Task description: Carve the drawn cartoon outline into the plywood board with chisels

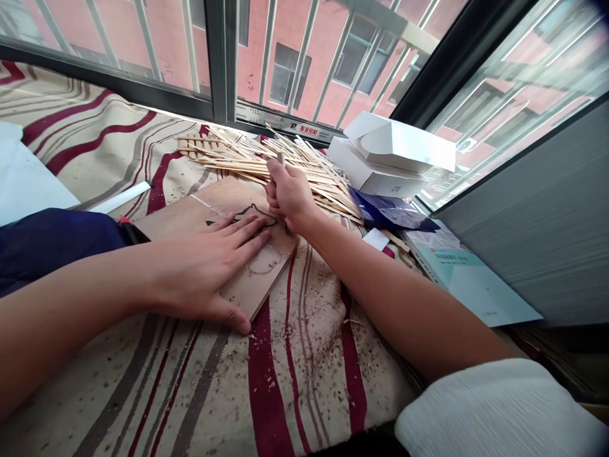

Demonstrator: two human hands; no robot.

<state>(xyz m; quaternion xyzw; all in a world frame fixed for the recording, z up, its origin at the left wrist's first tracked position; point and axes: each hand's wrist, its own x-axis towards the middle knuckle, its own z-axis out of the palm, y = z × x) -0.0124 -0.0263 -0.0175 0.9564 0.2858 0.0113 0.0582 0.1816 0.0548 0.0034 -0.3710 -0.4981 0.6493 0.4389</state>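
The left hand (209, 265) is spread flat, palm down, fingers fanned over a wooden board (202, 204), thumb out toward its near corner; just beyond, the right hand (291, 195) is curled tight around a slim handle (280, 157), only the top end poking up, the lower end out of sight. On that board, a bold dark outline (254, 208) runs by the left fingertips, and on the near side of them sits a paler rounded outline (262, 262). So this looks part-way along: the dark figure well marked, the pale one apparently less worked, though the fingers hide too much to say what is left. Crumbs (328, 352) litter the striped cloth (157, 374) nearer than both hands, likely from work already put in. Past the right fist, thin wooden sticks (228, 152) lie heaped; right of it, a white box (399, 152), then a pale green book (476, 279) beyond the forearm.
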